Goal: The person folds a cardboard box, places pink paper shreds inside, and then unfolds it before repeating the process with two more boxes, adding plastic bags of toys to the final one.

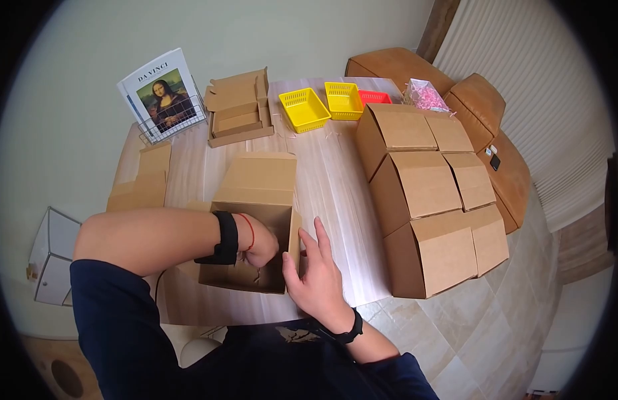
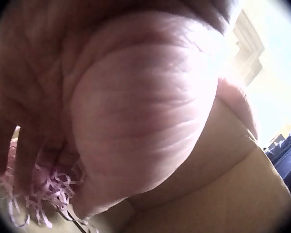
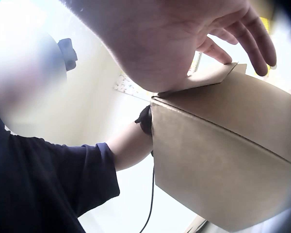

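Observation:
An open cardboard box (image 1: 240,279) stands at the front of the table, its lid (image 1: 259,175) folded back toward the far side. My left hand (image 1: 261,244) reaches down inside it. Around the left fingers, pink paper shreds (image 2: 53,187) show in the left wrist view, gripped in the hand with strands hanging out. My right hand (image 1: 316,280) is at the box's right side, fingers spread. In the right wrist view its palm lies against a side flap (image 3: 203,80) at the top edge.
Closed cardboard boxes (image 1: 432,187) are stacked along the right edge. Yellow baskets (image 1: 304,110), a red basket (image 1: 376,98), an open flat carton (image 1: 239,100) and a Da Vinci book (image 1: 164,93) in a wire rack stand at the back. Folded cardboard (image 1: 141,180) lies left.

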